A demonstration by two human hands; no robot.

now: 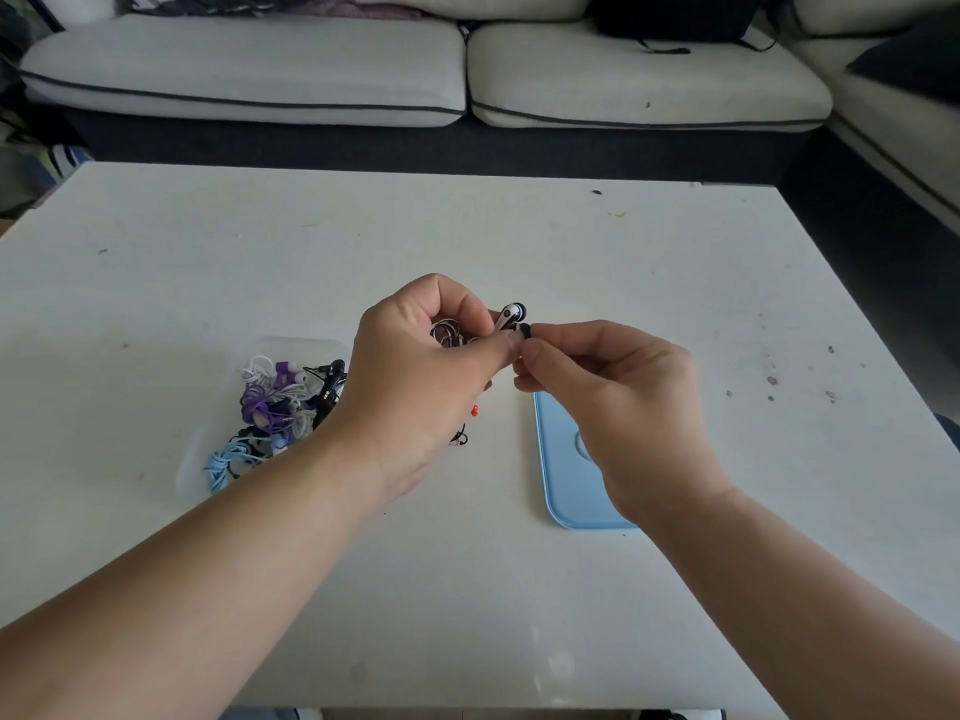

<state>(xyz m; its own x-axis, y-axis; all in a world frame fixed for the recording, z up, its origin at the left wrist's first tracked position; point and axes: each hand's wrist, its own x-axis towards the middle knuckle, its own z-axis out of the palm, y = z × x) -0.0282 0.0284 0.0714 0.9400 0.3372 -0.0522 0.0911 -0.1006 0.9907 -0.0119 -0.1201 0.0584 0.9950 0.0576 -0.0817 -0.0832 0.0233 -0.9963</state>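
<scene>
My left hand (421, 366) grips a coiled black-and-white earphone set (452, 332) above the white table (467, 589). One white earbud with a black tip (511, 315) sticks up past its thumb. My right hand (618, 402) pinches the second black earbud (523, 331) right beside the left thumb. To the left lies a pile of coiled earphones (270, 407), purple, white, black and light blue, inside a clear plastic container (189, 470). My left forearm hides the container's right part.
A light blue lid (563, 480) lies flat on the table under my right hand. A small red-and-black earphone bit (462, 436) peeks out below my left hand. A grey sofa (249, 70) stands beyond the table's far edge.
</scene>
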